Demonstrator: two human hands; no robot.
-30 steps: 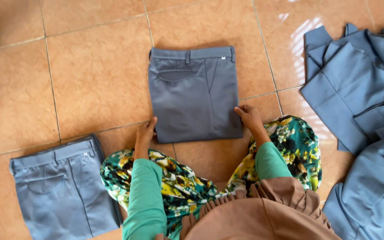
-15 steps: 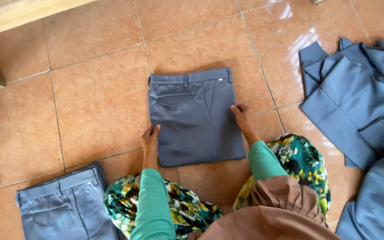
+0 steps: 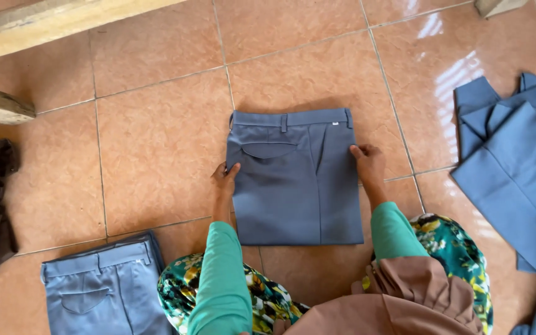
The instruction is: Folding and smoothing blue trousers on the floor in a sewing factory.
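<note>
Now, folded trousers (image 3: 296,180): flat on the tiled floor (image 3: 156,136), waistband away from the person.
Left hand (image 3: 225,178): grip spread, fingertips on the trousers' left edge.
Right hand (image 3: 369,164): grip spread, pressing the right edge.
Second folded trousers (image 3: 103,291): left and nearer.
Blue garment pile (image 3: 516,174): right.

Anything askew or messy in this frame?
Nothing stands out. The folded grey-blue trousers lie flat and square on the tiled floor, left hand and right hand at their side edges. A second folded pair sits neatly at lower left; the unfolded blue garments at right are loosely piled.
</note>
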